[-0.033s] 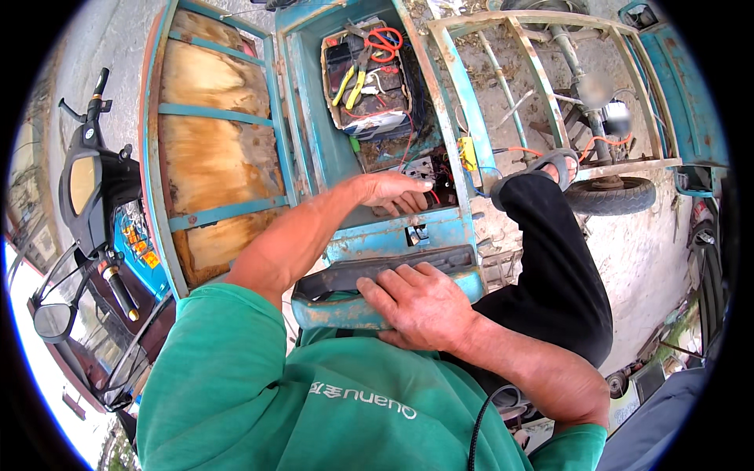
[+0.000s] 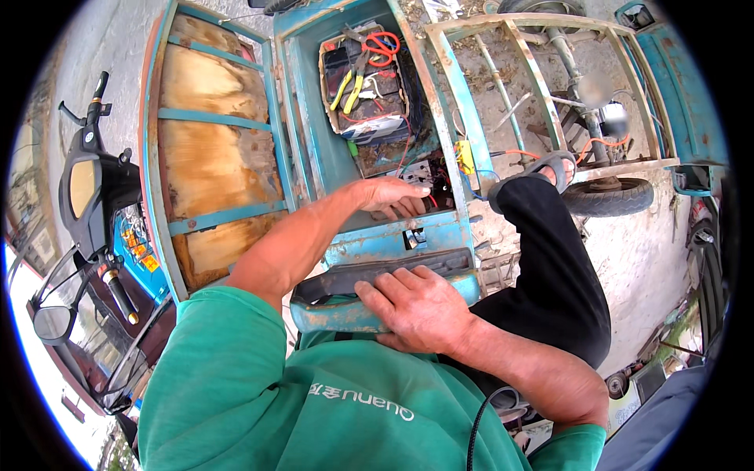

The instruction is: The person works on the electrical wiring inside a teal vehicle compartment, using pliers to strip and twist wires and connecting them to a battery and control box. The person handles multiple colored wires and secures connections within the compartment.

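My left hand (image 2: pixel 393 196) reaches over the near end of an open blue metal compartment (image 2: pixel 357 229), its fingers curled. The fingertips are beside a red wire (image 2: pixel 433 202) and a silver-grey unit (image 2: pixel 416 170); what they hold, if anything, is hidden. Closer to me, my right hand (image 2: pixel 424 308) is wrapped over the edge of a blue metal ledge (image 2: pixel 338 316) with a dark lining, thumb low on the near side. Farther back in the compartment, a battery box (image 2: pixel 385 129) carries yellow-handled pliers (image 2: pixel 355 90) and red-handled scissors (image 2: pixel 381 49).
A raised lid with a stained wooden panel (image 2: pixel 216 141) stands left, beside a scooter (image 2: pixel 88 188). On the right are a bare metal frame (image 2: pixel 538 71), a wheel (image 2: pixel 609 196) and my sandalled foot (image 2: pixel 559 169). A green-handled screwdriver (image 2: pixel 353 149) lies by the battery box.
The view has shifted very slightly. Both hands keep the same places and poses.
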Demonstrator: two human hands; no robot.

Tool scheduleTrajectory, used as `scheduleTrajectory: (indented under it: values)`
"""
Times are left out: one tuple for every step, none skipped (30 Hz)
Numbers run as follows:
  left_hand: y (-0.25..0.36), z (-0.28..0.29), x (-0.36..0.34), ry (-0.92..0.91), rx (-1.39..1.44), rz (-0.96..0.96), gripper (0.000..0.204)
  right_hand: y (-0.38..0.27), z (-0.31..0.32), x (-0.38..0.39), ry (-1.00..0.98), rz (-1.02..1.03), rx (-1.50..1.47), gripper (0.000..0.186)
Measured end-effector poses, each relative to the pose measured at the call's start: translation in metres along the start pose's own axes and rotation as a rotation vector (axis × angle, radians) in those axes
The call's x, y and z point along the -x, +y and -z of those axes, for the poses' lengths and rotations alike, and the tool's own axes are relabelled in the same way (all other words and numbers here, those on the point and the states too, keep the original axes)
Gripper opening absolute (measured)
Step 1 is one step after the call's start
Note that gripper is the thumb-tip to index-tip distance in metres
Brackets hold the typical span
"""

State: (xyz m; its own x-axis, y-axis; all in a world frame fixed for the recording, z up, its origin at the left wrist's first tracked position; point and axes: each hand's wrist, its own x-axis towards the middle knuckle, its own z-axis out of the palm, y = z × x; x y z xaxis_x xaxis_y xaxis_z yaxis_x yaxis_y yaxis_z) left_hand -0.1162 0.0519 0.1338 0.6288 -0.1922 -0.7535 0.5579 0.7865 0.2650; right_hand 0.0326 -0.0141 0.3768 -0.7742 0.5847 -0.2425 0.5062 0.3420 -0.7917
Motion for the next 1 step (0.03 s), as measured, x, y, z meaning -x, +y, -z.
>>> scheduleTrajectory:
  values:
    - [0.0018, 0.0018, -0.0008, 0.013, -0.012, -0.007, 0.078, -0.0008, -0.0007, -0.0006, 0.000, -0.001, 0.004, 0.076]
